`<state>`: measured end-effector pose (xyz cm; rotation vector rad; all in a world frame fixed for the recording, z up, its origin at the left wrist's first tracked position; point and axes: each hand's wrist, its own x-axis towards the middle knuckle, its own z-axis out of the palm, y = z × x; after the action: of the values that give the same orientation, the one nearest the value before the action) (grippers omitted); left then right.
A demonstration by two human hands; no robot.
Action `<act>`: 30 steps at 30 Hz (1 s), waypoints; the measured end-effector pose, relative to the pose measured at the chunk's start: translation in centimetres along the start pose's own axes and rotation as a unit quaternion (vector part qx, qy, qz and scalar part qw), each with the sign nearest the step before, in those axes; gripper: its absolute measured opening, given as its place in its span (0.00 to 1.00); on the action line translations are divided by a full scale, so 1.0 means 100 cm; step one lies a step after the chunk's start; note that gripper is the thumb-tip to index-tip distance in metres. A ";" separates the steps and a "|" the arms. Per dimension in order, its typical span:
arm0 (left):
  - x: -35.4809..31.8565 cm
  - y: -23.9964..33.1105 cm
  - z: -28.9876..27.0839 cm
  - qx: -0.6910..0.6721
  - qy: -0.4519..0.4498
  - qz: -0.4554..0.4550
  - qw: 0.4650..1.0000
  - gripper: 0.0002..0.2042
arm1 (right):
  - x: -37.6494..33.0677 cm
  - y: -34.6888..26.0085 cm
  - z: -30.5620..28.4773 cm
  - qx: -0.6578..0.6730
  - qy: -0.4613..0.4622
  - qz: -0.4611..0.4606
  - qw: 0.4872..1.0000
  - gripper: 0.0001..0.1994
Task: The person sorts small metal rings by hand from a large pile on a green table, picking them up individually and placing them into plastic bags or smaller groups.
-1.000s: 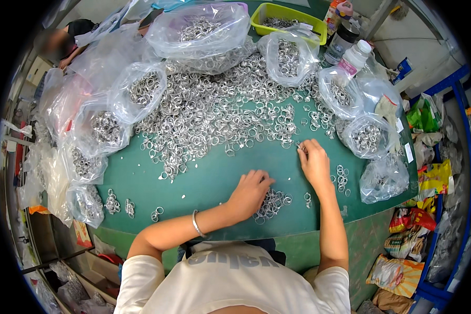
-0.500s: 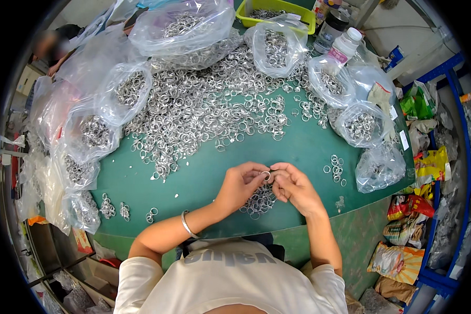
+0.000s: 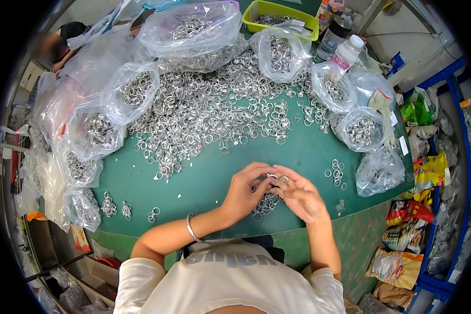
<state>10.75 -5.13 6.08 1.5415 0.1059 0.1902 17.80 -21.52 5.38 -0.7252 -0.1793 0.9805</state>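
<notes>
My two hands meet at the fingertips near the front edge of the green table. Between thumb and fingers, my left hand (image 3: 244,192) pinches a silver metal ring (image 3: 271,176). My right hand (image 3: 304,198) is turned partly palm up, its fingers curled around another ring (image 3: 283,180). Just below the fingers lies a small pile of rings (image 3: 266,205), partly hidden by both hands. Beyond the hands spreads a large heap of loose silver rings (image 3: 209,112).
Clear plastic bags of rings (image 3: 360,130) line both sides and the back. Small ring groups (image 3: 109,205) lie at left, others (image 3: 337,174) at right. A yellow-green basket (image 3: 311,26), a white bottle (image 3: 347,51) and a dark-lidded jar (image 3: 334,37) stand behind. Another person (image 3: 68,42) is far left.
My right hand has opened out somewhat and turned its palm upward, showing a second ring at its fingers. My left hand keeps its pinch. The whole view has shifted slightly.
</notes>
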 end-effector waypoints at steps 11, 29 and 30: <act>0.004 -0.005 -0.005 0.211 -0.004 0.151 0.966 0.12 | -0.001 0.007 0.008 -0.170 0.100 0.049 0.979 0.12; -0.007 -0.012 -0.027 -0.031 -0.002 -0.040 0.999 0.15 | 0.082 -0.079 0.005 -0.520 0.227 -0.108 0.817 0.11; -0.007 -0.014 -0.028 -0.163 -0.006 -0.123 0.979 0.16 | 0.071 -0.057 0.016 -0.551 0.154 -0.119 0.811 0.11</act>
<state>9.58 -2.53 4.61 1.1910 0.2428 0.0004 25.01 -17.00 8.93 -1.8674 -0.5621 0.4217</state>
